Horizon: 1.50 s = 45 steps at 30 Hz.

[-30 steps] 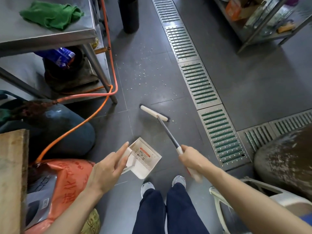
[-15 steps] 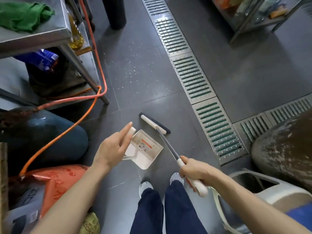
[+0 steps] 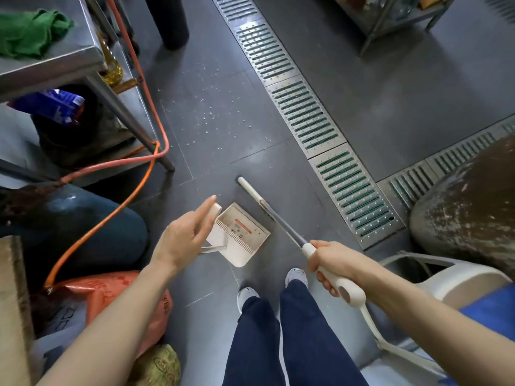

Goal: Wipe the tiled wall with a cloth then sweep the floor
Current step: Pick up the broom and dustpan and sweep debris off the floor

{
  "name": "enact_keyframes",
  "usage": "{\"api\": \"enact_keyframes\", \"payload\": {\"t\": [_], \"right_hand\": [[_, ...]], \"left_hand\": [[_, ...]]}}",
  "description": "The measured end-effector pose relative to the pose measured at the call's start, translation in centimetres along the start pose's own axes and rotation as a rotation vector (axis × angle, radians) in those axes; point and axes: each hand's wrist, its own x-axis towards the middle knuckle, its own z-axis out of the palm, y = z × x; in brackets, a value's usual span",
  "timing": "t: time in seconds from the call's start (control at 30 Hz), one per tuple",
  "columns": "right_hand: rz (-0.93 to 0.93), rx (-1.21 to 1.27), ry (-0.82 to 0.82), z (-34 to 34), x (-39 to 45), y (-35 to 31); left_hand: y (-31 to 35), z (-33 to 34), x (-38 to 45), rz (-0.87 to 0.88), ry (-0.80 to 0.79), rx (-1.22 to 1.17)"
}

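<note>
Left hand (image 3: pixel 182 236): closed on the white dustpan handle, index finger stretched forward.
Right hand (image 3: pixel 335 263): clamped around the broom's white grip.
Dustpan (image 3: pixel 239 234): on the dark floor (image 3: pixel 390 107), mouth toward the broom.
Broom head (image 3: pixel 252 192): just beside the dustpan's far edge.
White crumbs (image 3: pixel 211 115): scattered beyond.
Green cloth (image 3: pixel 29 33): on the steel tabletop (image 3: pixel 69 61).

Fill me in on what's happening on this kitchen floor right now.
A person is sweeping. The right hand grips the broom handle, with the brush head on the dark floor tiles right at the dustpan's edge. The left hand holds the top of the white dustpan handle, and the pan sits on the floor. White crumbs still lie scattered farther ahead, beside the drain grate. A green cloth lies on the steel table.
</note>
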Motion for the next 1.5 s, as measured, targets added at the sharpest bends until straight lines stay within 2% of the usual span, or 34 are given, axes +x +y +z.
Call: {"api": "enact_keyframes", "payload": {"t": [0.2, 0.37, 0.5, 0.67, 0.83, 0.97, 1.1, 1.2, 1.37, 1.5], "right_hand": [[-0.020, 0.010, 0.195, -2.6, 1.9, 3.3], [0.020, -0.067, 0.261, -4.4, 3.8, 7.5], [0.118, 0.022, 0.146, -2.8, 2.8, 10.2], [0.086, 0.136, 0.020, 1.6, 0.5, 11.2], [0.081, 0.232, -0.001, 1.2, -1.1, 11.7], [0.032, 0.146, 0.064, 1.1, -2.9, 11.2], [-0.046, -0.117, 0.169, 0.9, -2.5, 10.4], [-0.031, -0.263, 0.212, 1.6, -1.1, 11.1], [0.045, -0.089, 0.035, 6.2, -0.8, 12.3], [0.049, -0.182, -0.086, 10.2, -2.3, 11.9]], "left_hand": [[-0.6, -0.8, -1.6, 0.081, -0.035, 0.017], [-1.1, -0.6, -3.2, 0.147, -0.065, 0.052], [-1.0, -0.5, -5.2, 0.130, -0.051, 0.062], [-0.7, -0.4, -8.1, 0.122, -0.007, 0.094], [0.0, -0.9, -10.7, 0.112, 0.046, 0.085], [-0.4, -1.4, -13.2, 0.113, 0.044, 0.028], [-2.4, -1.7, -14.7, 0.111, -0.021, 0.029], [-3.9, -1.1, -15.7, 0.107, -0.082, 0.051], [-4.7, -1.0, -16.3, 0.048, -0.038, 0.047], [-3.7, -0.6, -16.5, -0.017, 0.011, 0.026]]}}
